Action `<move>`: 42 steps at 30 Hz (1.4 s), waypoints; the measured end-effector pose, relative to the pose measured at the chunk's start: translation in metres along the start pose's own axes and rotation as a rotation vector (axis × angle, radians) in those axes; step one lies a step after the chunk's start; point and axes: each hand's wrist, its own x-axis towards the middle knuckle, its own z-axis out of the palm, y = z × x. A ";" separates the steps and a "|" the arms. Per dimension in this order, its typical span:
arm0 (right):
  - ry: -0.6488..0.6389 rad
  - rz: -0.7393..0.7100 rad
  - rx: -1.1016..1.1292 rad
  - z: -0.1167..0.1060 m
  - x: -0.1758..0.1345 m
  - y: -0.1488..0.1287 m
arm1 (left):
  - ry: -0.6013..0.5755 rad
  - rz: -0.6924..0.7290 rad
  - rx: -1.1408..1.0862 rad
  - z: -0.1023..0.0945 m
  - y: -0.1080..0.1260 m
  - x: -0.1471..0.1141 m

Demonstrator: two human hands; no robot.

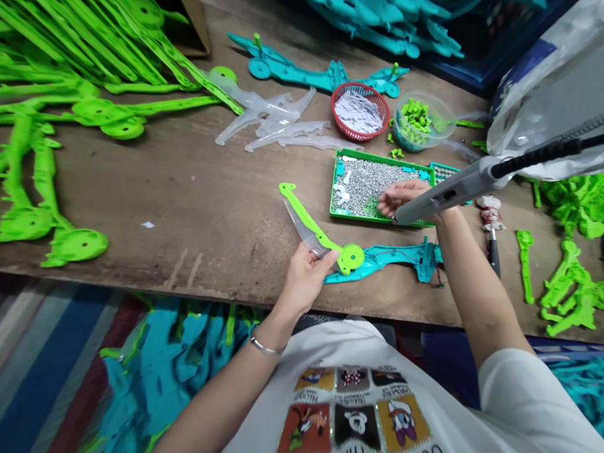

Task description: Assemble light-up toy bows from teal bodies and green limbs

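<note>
My left hand (307,276) is closed on a bright green plastic arm (306,216) with a round disc at its near end. A clear plastic piece (302,226) lies along its side. Under the disc, a turquoise plastic part (393,256) rests on the table. My right hand (403,194) is over a green tray (333,198) of small metal screws (374,173), its fingers curled together; what they hold is hidden. A grey electric screwdriver (445,192) on a black cord crosses in front of this hand, hiding the thumb. I cannot tell whether the hand grips it.
Behind the tray stand a red basket (336,118) of white slips and a clear bowl (444,107) of small green pieces. Clear plastic pieces (277,117) lie nearby. Green parts pile up at left (74,49) and right (579,288). A black-handled tool (493,251) lies right.
</note>
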 end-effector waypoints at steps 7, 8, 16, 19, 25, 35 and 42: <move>0.418 -0.403 0.036 0.002 -0.007 -0.008 | 0.002 0.011 -0.008 0.002 0.002 -0.001; 0.471 -0.453 0.055 0.004 -0.013 -0.012 | 0.002 0.011 -0.005 0.002 0.002 -0.001; 0.497 -0.807 -0.158 0.065 -0.075 -0.008 | 0.019 0.010 -0.017 0.004 0.001 0.001; 0.666 -0.707 -0.238 0.082 -0.078 -0.007 | 0.038 0.007 -0.026 0.006 0.003 0.001; 0.614 -0.508 -0.165 0.087 -0.086 -0.037 | 0.070 0.006 -0.035 0.009 0.005 0.001; 0.846 -0.644 -0.229 0.088 -0.041 -0.015 | 0.092 -0.003 0.023 0.012 0.006 -0.001; 0.897 -0.536 -0.156 0.084 -0.027 0.003 | 0.076 -0.001 0.007 0.012 0.004 -0.001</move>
